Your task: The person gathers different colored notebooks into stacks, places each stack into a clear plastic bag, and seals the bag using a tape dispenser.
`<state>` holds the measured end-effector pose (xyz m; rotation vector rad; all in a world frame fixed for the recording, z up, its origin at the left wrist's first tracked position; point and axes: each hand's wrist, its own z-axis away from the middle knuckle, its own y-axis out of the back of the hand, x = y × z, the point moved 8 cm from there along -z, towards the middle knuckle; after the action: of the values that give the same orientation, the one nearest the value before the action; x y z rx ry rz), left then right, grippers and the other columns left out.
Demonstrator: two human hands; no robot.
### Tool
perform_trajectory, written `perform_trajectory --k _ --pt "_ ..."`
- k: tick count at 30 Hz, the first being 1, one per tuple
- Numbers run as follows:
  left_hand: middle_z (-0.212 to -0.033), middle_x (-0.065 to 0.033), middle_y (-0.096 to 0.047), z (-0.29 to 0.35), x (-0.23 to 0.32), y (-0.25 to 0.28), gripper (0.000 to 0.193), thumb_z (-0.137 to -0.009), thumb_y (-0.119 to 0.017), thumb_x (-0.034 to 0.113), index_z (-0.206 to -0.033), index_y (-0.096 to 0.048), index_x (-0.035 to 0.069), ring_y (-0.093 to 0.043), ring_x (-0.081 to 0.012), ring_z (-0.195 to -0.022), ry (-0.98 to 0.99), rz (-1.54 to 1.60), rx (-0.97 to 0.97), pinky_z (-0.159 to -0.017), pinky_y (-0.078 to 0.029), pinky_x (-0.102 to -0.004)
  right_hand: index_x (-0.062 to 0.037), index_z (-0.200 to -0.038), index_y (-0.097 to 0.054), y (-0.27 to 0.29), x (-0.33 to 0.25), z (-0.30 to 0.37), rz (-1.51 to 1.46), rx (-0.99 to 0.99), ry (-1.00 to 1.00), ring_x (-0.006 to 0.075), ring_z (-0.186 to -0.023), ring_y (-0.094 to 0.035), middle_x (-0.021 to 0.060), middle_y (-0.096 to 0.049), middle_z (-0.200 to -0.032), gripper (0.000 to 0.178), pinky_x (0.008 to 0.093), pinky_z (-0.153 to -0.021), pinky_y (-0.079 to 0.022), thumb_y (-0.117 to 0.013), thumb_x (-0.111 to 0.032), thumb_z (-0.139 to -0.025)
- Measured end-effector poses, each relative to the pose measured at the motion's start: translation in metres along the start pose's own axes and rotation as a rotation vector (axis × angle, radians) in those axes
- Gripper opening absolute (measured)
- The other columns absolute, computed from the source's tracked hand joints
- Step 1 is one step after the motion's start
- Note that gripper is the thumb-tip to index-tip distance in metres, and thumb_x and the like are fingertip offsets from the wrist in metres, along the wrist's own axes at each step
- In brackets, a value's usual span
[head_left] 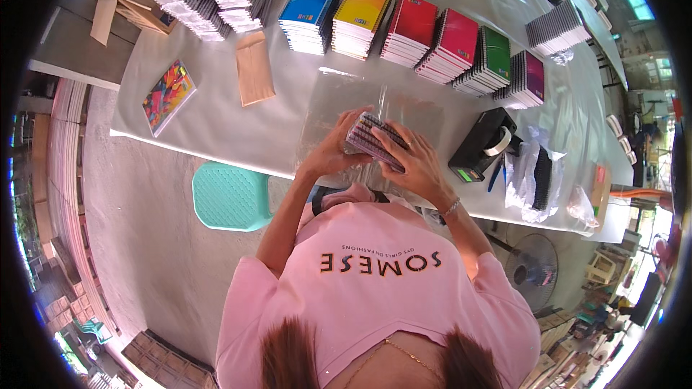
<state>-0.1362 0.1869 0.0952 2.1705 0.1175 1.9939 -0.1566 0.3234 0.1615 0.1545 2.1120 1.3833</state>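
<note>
Above the near edge of the table I hold a small bundle of spiral notebooks, their bound edges facing up and a clear wrap seeming to surround them. My left hand grips its left end, thumb and fingers curled around it. Across the right end lies my right hand, fingers bent over the top. Under and beyond the bundle, a clear plastic sheet is spread on the table. The undersides of the notebooks are hidden by my hands.
Notebook stacks in blue, yellow, red, green and purple line the far side. Right of my hands stand a black tape dispenser and plastic-wrapped black coils. Leftward lie a brown envelope, a colourful notebook and a green stool.
</note>
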Motion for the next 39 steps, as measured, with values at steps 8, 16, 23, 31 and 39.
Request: perform_trajectory --k 8,16,23,31,39 --pt "-0.128 -0.0125 -0.042 0.000 -0.051 -0.012 0.083 -0.065 -0.084 0.016 -0.133 -0.037 0.006 -0.040 -0.0289 -0.125 0.062 0.009 0.044 -0.104 -0.035 -0.0369 -0.0227 -0.145 -0.037 -0.030 0.015 0.000 0.053 -0.172 -0.017 0.0312 -0.130 -0.038 0.0116 -0.036 -0.146 0.070 0.0496 -0.107 -0.027 -0.065 -0.024 -0.081" --pt "-0.131 -0.0130 -0.039 0.006 -0.066 -0.015 0.088 -0.066 -0.084 0.020 -0.137 -0.032 0.006 -0.037 -0.0279 -0.128 0.173 0.073 0.009 -0.106 -0.032 -0.0358 -0.0199 -0.149 -0.027 0.072 -0.042 -0.068 0.097 0.296 -0.101 0.0329 -0.142 -0.021 0.0119 -0.026 -0.153 0.061 0.0534 -0.113 -0.008 -0.046 -0.039 -0.095" --pt "-0.132 -0.0133 -0.038 0.008 -0.073 -0.017 0.088 -0.066 -0.083 0.018 -0.137 -0.032 0.008 -0.036 -0.0286 -0.129 0.243 0.109 -0.012 -0.107 -0.032 -0.0368 -0.0188 -0.148 -0.030 -0.073 0.018 -0.070 0.121 -0.056 -0.238 0.0330 -0.137 -0.031 0.0128 -0.034 -0.149 0.053 0.0535 -0.113 -0.009 -0.038 -0.035 -0.098" --pt "-0.130 -0.0094 -0.040 0.007 -0.068 -0.015 0.089 -0.067 -0.083 0.019 -0.139 -0.030 0.009 -0.037 -0.0243 -0.128 0.099 -0.013 -0.011 -0.105 -0.033 -0.0360 -0.0153 -0.140 -0.043 0.021 0.008 -0.086 0.134 0.248 -0.304 0.0293 -0.130 -0.041 0.0122 -0.048 -0.138 0.043 0.0583 -0.109 -0.018 -0.031 -0.031 -0.101" --pt "-0.130 -0.0117 -0.039 0.006 -0.066 -0.014 0.086 -0.066 -0.083 0.019 -0.135 -0.032 0.008 -0.037 -0.0274 -0.128 0.081 -0.012 -0.030 -0.105 -0.033 -0.0362 -0.0126 -0.138 -0.042 -0.021 0.040 -0.058 0.070 0.065 -0.330 0.0347 -0.122 -0.045 0.0153 -0.055 -0.123 0.052 0.0577 -0.107 -0.021 -0.050 -0.037 -0.093"
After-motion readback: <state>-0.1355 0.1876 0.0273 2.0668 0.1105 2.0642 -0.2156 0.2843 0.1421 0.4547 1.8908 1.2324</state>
